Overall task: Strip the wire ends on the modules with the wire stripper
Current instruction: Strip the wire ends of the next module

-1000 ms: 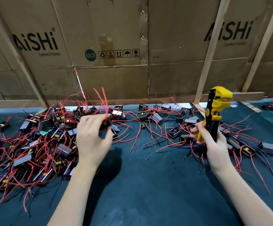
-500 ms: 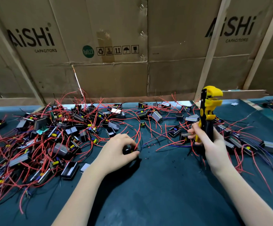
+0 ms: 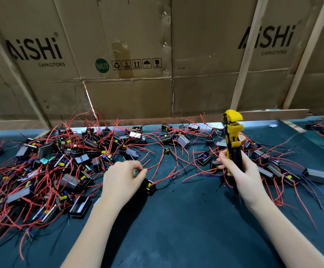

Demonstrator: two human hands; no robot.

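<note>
A dense heap of small black modules with tangled red wires point(image 3: 47, 171) fills the left and far-left part of the dark teal table mat point(image 3: 176, 229), spreading along the far edge and thinning toward the middle. A second, looser scatter of grey and black modules with red and blue leads point(image 3: 285, 173) lies on the right, behind and beside the right wrist. Between the two groups, a few long red wires cross the mat.

The left hand point(image 3: 121, 178) is curled with its fingertips pinched together, resting at the near-right edge of the big heap; a small black module with a yellow part point(image 3: 148, 186) lies on the mat touching that hand's right side, a red wire point(image 3: 165, 176) running from it to the right. Whether the fingers actually grip the module or its lead cannot be told.

The right hand point(image 3: 240, 171) is wrapped firmly round the black handles of the yellow wire stripper point(image 3: 232, 132), held upright, head uppermost, above the right scatter.

The near half of the mat, between the forearms, offers open room. The far edge is closed by a wall of brown cardboard boxes printed AiSHi point(image 3: 130, 55), braced by pale wooden battens point(image 3: 246, 55).
</note>
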